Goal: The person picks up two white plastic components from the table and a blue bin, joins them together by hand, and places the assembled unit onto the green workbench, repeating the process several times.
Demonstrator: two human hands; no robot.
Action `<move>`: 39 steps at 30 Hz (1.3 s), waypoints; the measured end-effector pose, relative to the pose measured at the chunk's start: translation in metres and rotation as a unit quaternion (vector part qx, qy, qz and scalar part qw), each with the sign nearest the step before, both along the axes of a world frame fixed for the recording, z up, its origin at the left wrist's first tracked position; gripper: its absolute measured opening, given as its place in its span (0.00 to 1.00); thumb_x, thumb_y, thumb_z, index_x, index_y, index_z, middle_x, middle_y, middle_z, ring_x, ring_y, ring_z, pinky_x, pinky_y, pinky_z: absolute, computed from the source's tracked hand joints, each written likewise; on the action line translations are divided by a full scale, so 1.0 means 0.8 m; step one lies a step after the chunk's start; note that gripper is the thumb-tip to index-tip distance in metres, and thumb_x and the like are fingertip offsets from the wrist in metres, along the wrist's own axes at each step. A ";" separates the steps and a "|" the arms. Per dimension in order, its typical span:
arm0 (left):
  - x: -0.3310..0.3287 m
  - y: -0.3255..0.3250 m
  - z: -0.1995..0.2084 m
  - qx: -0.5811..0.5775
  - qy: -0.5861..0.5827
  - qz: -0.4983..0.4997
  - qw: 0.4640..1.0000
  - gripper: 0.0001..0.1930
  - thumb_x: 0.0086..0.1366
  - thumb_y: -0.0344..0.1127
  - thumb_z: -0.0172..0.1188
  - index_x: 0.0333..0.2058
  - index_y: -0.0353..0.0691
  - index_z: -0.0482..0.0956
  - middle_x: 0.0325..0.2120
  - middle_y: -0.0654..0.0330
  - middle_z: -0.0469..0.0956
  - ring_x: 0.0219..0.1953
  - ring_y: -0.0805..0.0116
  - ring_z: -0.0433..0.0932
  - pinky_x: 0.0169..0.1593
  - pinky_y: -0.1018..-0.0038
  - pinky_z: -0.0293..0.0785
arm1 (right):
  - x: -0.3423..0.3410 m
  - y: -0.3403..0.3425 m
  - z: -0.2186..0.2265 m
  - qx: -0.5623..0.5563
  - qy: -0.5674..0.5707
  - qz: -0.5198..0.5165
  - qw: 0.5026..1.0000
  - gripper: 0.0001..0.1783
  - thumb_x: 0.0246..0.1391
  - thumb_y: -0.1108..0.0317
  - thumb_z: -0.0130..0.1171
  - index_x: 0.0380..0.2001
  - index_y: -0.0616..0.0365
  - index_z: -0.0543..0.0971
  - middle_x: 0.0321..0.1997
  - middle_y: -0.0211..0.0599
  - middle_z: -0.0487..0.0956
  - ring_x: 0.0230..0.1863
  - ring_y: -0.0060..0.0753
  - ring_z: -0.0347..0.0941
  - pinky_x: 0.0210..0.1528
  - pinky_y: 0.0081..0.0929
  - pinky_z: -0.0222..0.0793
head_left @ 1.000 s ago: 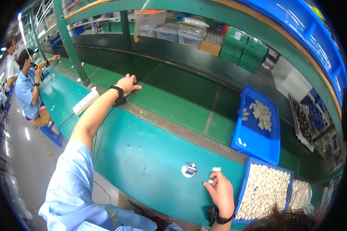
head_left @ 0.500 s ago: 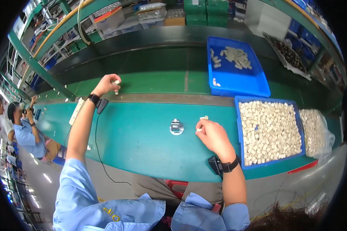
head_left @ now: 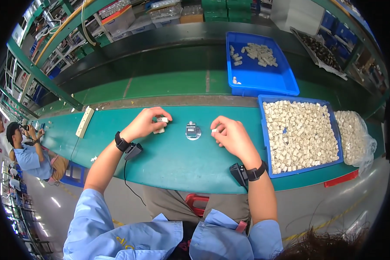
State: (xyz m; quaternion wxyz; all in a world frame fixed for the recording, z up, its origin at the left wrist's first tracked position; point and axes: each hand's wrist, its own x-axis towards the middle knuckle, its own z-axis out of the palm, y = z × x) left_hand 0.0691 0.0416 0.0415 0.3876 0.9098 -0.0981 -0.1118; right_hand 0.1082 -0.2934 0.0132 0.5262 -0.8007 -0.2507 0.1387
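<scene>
My left hand [head_left: 144, 125] is over the teal table, fingers curled round a white plastic part [head_left: 162, 120]. A second white piece [head_left: 159, 130] shows below its fingertips; whether it is held or lies on the table I cannot tell. To the right, my right hand [head_left: 235, 138] pinches a small white plastic piece [head_left: 214, 130] between thumb and forefinger. Between the two hands a small dark block-like device [head_left: 191, 128] sits on a clear round base [head_left: 193, 137], with neither hand touching it.
Right of my right hand stands a blue tray [head_left: 266, 145] heaped with small white pieces. Behind it is a deeper blue bin [head_left: 264, 84] with longer white parts. A clear bag [head_left: 354, 138] of pieces lies far right. A white power strip [head_left: 85, 122] lies left. Co-workers sit far left.
My left hand has come right and nearer from the table's far edge, bringing the white part towards the dark device. My right hand stays near the device, still pinching its small piece.
</scene>
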 end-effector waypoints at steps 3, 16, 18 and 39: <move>0.003 0.010 -0.004 0.005 -0.168 -0.001 0.986 0.12 0.67 0.24 0.64 0.49 0.38 0.83 0.42 0.58 0.84 0.33 0.75 0.82 0.32 0.76 0.79 | 0.000 0.002 0.002 0.037 0.037 -0.035 0.998 0.05 0.59 0.77 0.65 0.38 0.65 0.81 0.32 0.35 0.82 0.30 0.22 0.82 0.32 0.22 0.79; -0.025 -0.067 -0.005 -0.428 0.052 0.000 0.902 0.15 0.77 0.38 0.54 0.55 0.37 0.75 0.39 0.54 0.85 0.36 0.73 0.83 0.30 0.80 0.76 | -0.007 0.009 0.019 0.258 0.152 0.029 0.954 0.10 0.64 0.78 0.62 0.48 0.67 0.84 0.39 0.37 0.84 0.38 0.25 0.82 0.40 0.24 0.82; -0.034 -0.067 -0.012 -0.437 0.075 0.011 0.896 0.15 0.75 0.36 0.58 0.55 0.37 0.75 0.38 0.55 0.85 0.36 0.73 0.83 0.31 0.80 0.76 | -0.008 0.011 0.021 0.277 0.148 0.027 0.949 0.09 0.64 0.78 0.62 0.47 0.68 0.84 0.43 0.39 0.84 0.39 0.27 0.83 0.40 0.24 0.82; -0.060 -0.080 -0.047 -0.293 -0.131 -0.021 0.947 0.19 0.57 0.30 0.79 0.45 0.35 0.82 0.35 0.61 0.86 0.32 0.78 0.82 0.34 0.81 0.77 | -0.026 0.027 0.021 0.246 0.255 0.047 0.934 0.10 0.57 0.82 0.67 0.43 0.70 0.84 0.44 0.43 0.84 0.42 0.30 0.83 0.43 0.25 0.83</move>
